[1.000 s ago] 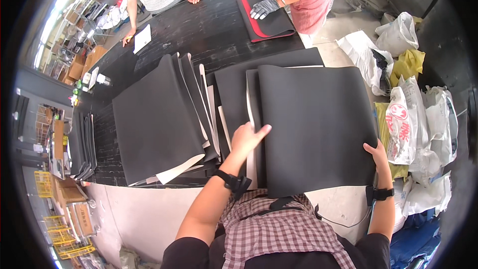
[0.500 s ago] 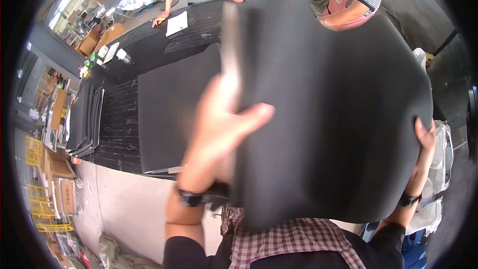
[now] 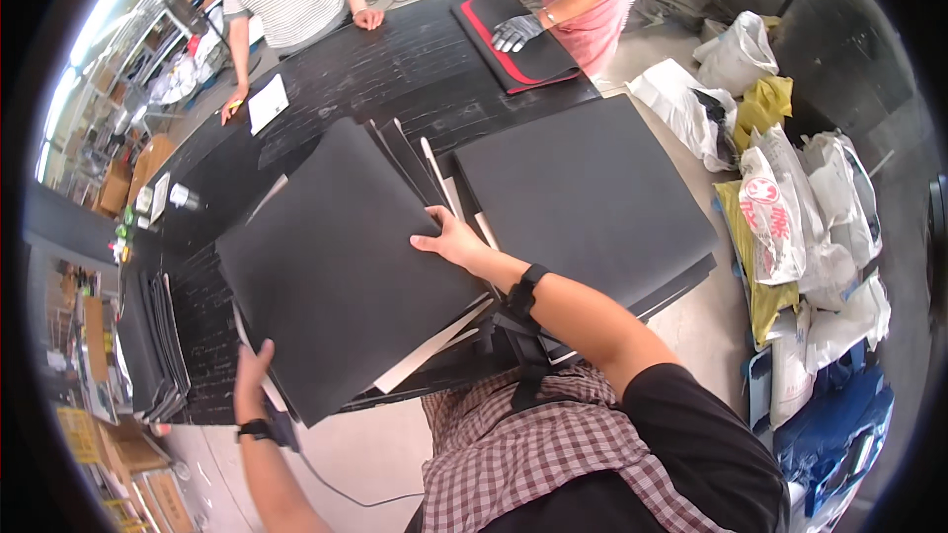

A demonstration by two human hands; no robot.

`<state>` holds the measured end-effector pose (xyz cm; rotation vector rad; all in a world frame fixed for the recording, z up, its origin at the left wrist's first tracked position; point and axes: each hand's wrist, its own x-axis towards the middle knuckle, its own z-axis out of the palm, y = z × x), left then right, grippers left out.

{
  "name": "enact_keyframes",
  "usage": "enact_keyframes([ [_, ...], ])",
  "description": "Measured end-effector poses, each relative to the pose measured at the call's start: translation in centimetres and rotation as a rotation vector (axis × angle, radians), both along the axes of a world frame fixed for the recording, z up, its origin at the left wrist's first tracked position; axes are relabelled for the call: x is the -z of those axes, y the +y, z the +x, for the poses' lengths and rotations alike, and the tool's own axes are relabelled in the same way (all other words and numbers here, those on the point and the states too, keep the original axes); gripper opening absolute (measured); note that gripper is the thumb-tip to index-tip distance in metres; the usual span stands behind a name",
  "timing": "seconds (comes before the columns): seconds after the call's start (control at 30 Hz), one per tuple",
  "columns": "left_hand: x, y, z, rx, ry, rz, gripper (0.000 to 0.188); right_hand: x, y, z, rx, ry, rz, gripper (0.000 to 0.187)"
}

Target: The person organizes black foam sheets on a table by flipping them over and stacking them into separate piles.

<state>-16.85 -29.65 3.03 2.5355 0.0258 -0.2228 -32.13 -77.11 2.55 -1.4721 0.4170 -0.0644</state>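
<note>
A large smooth black sheet (image 3: pixel 341 276) lies tilted across a loose pile, part of which shows as dark and pale edges. My left hand (image 3: pixel 254 367) grips its lower left edge, the thumb against the side and the other fingers partly hidden. On its right edge my right hand (image 3: pixel 452 239) is closed, thumb on top and fingers along the border. Beside that hand a stack of similar black sheets (image 3: pixel 588 202) rests at the right of the black table (image 3: pixel 365 69).
Across the table a person's gloved hand (image 3: pixel 517 33) presses a black piece with a red band (image 3: pixel 509 54). Another person stands near a white paper (image 3: pixel 268 104). Further sheets (image 3: pixel 158 345) lean at the far left. Filled sacks (image 3: pixel 775 217) are piled on the right.
The black sheet, raised and curved before, is now lowered to the left onto the pile. Both hands moved left with it, and the view swung right, uncovering the stack and the sacks.
</note>
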Motion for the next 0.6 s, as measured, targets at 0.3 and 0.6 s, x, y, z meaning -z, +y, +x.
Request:
enact_keyframes([
  [0.3, -5.1, -7.9, -3.9, 0.232, -0.599, 0.632, 0.086, -4.3, -9.1, -14.2, 0.134, -0.199, -0.646, 0.028],
  [0.6, -13.8, -36.1, -23.0, 1.180, 0.192, -0.328, 0.026, 4.2, -16.0, -33.7, 1.283, 0.002, 0.433, 0.055],
])
